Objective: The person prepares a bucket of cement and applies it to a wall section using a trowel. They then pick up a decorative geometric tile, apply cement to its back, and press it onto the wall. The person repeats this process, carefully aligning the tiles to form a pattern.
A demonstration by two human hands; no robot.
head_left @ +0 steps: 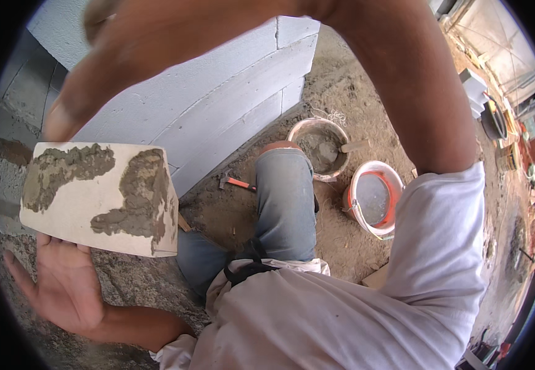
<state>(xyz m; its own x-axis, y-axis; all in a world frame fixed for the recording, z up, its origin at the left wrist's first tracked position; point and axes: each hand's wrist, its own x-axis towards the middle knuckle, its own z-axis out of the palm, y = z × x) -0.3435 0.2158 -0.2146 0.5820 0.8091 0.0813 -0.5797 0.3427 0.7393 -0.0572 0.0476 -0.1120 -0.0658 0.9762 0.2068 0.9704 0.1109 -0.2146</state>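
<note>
A pale aerated concrete block (110,203), with patches of wet grey mortar on the face turned up to me, is held between my hands at the left. My left hand (67,283) supports its near edge from below, palm up, with the fingertips partly hidden under the block. My right hand (88,80) reaches across the top of the view, and its fingers come down on the block's far edge. Part of that hand is blurred and cut by the upper rim. Behind the block rises a pale block wall (218,117) with thin joints.
A bucket of mortar (323,148) with a wooden-handled tool (355,146) stands beyond my knee. Nearer right is an orange-and-white bucket (372,194) holding greyish liquid. A hammer (238,183) with an orange handle lies by the wall's foot. Pale blocks (474,89) are stacked far right.
</note>
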